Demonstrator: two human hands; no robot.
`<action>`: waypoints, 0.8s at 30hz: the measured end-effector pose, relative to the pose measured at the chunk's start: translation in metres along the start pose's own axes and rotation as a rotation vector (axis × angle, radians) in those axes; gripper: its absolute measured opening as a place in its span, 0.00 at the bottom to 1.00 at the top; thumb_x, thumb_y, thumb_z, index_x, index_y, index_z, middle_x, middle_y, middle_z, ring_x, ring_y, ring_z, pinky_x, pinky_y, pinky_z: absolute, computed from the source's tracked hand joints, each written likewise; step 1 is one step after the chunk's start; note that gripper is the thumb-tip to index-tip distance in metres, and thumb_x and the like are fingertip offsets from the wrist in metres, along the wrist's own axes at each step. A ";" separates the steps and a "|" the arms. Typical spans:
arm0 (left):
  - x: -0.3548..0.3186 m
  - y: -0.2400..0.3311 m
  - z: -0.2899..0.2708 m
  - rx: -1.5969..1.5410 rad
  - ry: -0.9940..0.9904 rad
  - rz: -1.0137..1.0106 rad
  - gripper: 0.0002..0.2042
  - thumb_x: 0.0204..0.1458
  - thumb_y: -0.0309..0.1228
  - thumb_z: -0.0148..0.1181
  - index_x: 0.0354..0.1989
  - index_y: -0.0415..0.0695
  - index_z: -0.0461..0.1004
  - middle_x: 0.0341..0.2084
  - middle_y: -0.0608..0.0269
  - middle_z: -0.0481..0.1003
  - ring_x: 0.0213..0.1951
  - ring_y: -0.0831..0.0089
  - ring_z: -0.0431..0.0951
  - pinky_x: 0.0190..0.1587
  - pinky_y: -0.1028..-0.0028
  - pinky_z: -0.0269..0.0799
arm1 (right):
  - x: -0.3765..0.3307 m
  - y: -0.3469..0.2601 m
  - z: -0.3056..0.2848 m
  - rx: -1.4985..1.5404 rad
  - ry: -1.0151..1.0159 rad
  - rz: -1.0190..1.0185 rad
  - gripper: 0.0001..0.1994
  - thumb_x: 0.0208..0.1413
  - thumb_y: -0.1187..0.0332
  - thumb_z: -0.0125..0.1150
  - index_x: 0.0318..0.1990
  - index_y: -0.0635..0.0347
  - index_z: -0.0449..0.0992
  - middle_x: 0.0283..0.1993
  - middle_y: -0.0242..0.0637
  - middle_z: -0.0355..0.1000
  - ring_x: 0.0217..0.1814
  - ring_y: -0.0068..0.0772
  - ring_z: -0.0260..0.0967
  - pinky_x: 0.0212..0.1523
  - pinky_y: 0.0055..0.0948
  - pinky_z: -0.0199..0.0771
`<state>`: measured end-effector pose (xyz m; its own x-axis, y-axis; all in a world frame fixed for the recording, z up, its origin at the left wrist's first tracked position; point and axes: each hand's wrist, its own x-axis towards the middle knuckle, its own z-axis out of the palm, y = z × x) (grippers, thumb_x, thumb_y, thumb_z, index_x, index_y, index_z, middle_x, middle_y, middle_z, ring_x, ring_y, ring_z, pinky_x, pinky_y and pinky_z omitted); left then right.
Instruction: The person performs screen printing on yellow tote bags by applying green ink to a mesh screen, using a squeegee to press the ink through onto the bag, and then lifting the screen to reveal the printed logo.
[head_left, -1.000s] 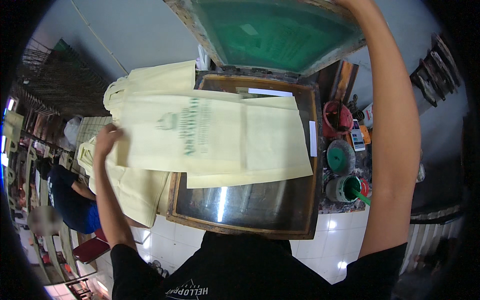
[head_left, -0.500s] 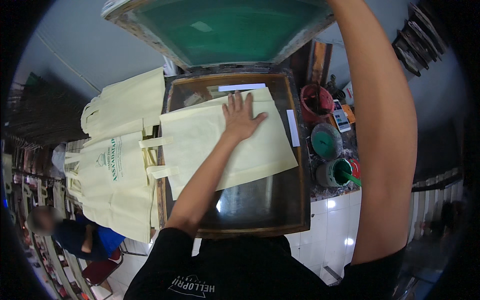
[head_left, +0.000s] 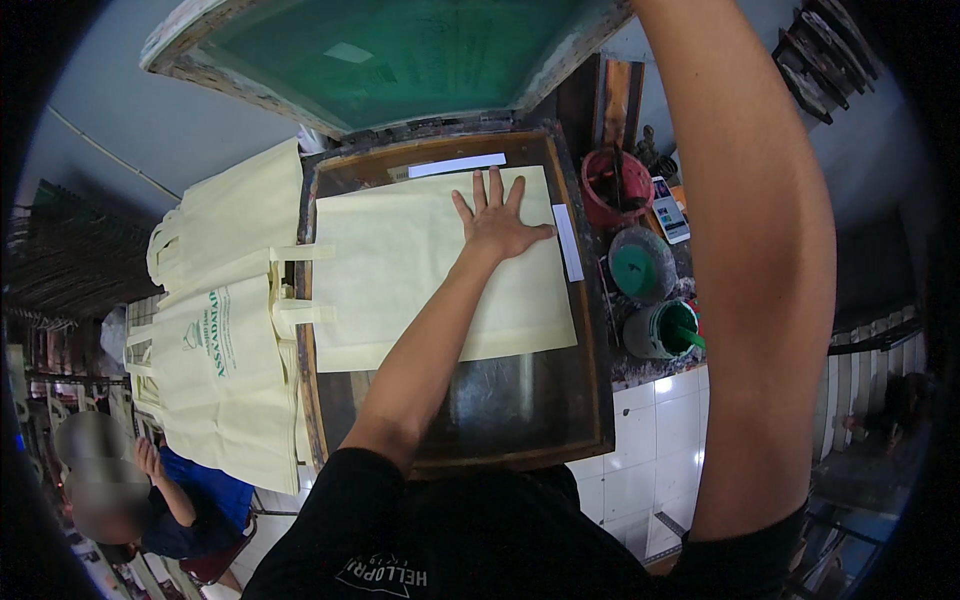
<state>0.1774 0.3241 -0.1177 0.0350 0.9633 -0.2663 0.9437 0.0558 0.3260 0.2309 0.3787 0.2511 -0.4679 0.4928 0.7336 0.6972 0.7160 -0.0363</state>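
Note:
My left hand lies flat with spread fingers on a cream fabric tote bag, near its far right corner. The bag rests on a dark glossy board with a wooden rim, its handles pointing left. One white strip sits along the bag's far edge, and another white strip is by its right edge, next to my thumb. Above the board, a screen-printing frame with green mesh is tilted up. My right arm reaches up along the frame's right side; its hand is beyond the picture's top edge.
Left of the board lie stacked cream bags, one with a green print. On the right stand a red bucket, a bowl of green ink, a tub with a green tool and a phone. A person sits at lower left.
The tote bag has turned from slanted to nearly square with the board, its right edge now near the right strip. My left hand moved with it, fingers spreading wider. The seated person raised a hand.

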 end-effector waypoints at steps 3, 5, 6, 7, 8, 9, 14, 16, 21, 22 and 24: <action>-0.002 0.007 -0.006 -0.021 -0.019 -0.072 0.56 0.44 0.70 0.60 0.78 0.58 0.43 0.77 0.47 0.29 0.76 0.44 0.22 0.69 0.32 0.18 | -0.004 -0.008 -0.008 -0.003 -0.052 0.027 0.23 0.51 0.51 0.70 0.42 0.67 0.85 0.42 0.56 0.80 0.45 0.54 0.79 0.49 0.45 0.76; -0.004 0.012 -0.010 -0.043 -0.033 -0.118 0.56 0.43 0.69 0.61 0.78 0.59 0.43 0.77 0.46 0.28 0.76 0.41 0.21 0.68 0.30 0.18 | -0.005 -0.010 -0.008 0.012 -0.066 0.057 0.23 0.51 0.52 0.70 0.41 0.67 0.85 0.42 0.56 0.80 0.45 0.53 0.79 0.49 0.44 0.76; -0.004 0.015 -0.013 -0.057 -0.046 -0.132 0.56 0.43 0.69 0.61 0.78 0.60 0.43 0.77 0.46 0.28 0.75 0.40 0.20 0.67 0.28 0.18 | -0.005 -0.009 -0.007 0.029 -0.064 0.077 0.23 0.51 0.52 0.70 0.41 0.66 0.85 0.42 0.56 0.81 0.44 0.53 0.79 0.49 0.44 0.76; -0.005 0.017 -0.015 -0.071 -0.060 -0.146 0.56 0.43 0.69 0.62 0.78 0.60 0.43 0.77 0.45 0.28 0.75 0.39 0.20 0.67 0.27 0.18 | -0.004 -0.008 -0.006 0.047 -0.062 0.096 0.22 0.51 0.52 0.70 0.41 0.66 0.85 0.42 0.55 0.81 0.44 0.52 0.79 0.49 0.44 0.76; -0.004 0.017 -0.016 -0.071 -0.063 -0.153 0.55 0.42 0.69 0.62 0.78 0.61 0.43 0.77 0.45 0.28 0.75 0.39 0.20 0.66 0.27 0.18 | -0.004 -0.008 -0.005 0.041 -0.055 0.079 0.22 0.52 0.52 0.70 0.41 0.66 0.85 0.42 0.55 0.81 0.44 0.52 0.79 0.48 0.44 0.76; -0.004 0.018 -0.016 -0.070 -0.065 -0.159 0.55 0.42 0.68 0.62 0.78 0.62 0.43 0.77 0.46 0.28 0.75 0.38 0.20 0.66 0.26 0.18 | -0.004 -0.007 -0.005 0.035 -0.048 0.062 0.22 0.52 0.53 0.70 0.41 0.66 0.85 0.41 0.55 0.81 0.44 0.51 0.79 0.48 0.44 0.76; -0.002 0.020 -0.018 -0.065 -0.079 -0.172 0.56 0.41 0.68 0.64 0.78 0.62 0.43 0.77 0.45 0.29 0.75 0.38 0.20 0.65 0.24 0.19 | -0.006 -0.010 -0.007 0.038 -0.070 0.061 0.22 0.52 0.53 0.69 0.41 0.67 0.85 0.41 0.55 0.81 0.43 0.50 0.79 0.47 0.43 0.77; 0.001 0.019 -0.019 -0.072 -0.078 -0.171 0.57 0.40 0.68 0.65 0.78 0.62 0.43 0.77 0.45 0.29 0.75 0.37 0.21 0.65 0.23 0.19 | -0.007 -0.011 -0.009 0.045 -0.081 0.058 0.21 0.53 0.54 0.69 0.41 0.68 0.85 0.41 0.55 0.81 0.42 0.50 0.79 0.47 0.43 0.76; 0.011 0.024 -0.026 -0.002 -0.105 -0.181 0.60 0.38 0.68 0.66 0.78 0.56 0.43 0.76 0.41 0.32 0.75 0.34 0.24 0.64 0.22 0.22 | -0.012 -0.016 -0.013 0.033 -0.093 0.064 0.20 0.56 0.56 0.67 0.41 0.69 0.84 0.38 0.57 0.80 0.39 0.50 0.78 0.46 0.43 0.76; 0.012 0.023 -0.026 0.015 -0.097 -0.177 0.61 0.37 0.68 0.66 0.78 0.54 0.42 0.76 0.40 0.34 0.75 0.33 0.24 0.65 0.23 0.23 | -0.015 -0.018 -0.016 0.017 -0.084 0.038 0.20 0.57 0.57 0.66 0.42 0.70 0.84 0.37 0.57 0.80 0.38 0.49 0.78 0.46 0.43 0.76; 0.010 0.022 -0.035 0.009 -0.023 -0.107 0.60 0.39 0.68 0.66 0.77 0.50 0.44 0.75 0.37 0.40 0.75 0.34 0.29 0.69 0.30 0.29 | -0.031 -0.024 -0.021 0.142 -0.133 0.077 0.19 0.57 0.58 0.66 0.42 0.69 0.84 0.36 0.57 0.80 0.37 0.49 0.78 0.44 0.43 0.76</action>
<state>0.1875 0.3439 -0.0817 -0.0583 0.9457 -0.3197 0.9453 0.1552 0.2868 0.2402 0.3359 0.2434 -0.4903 0.6031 0.6292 0.6543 0.7316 -0.1915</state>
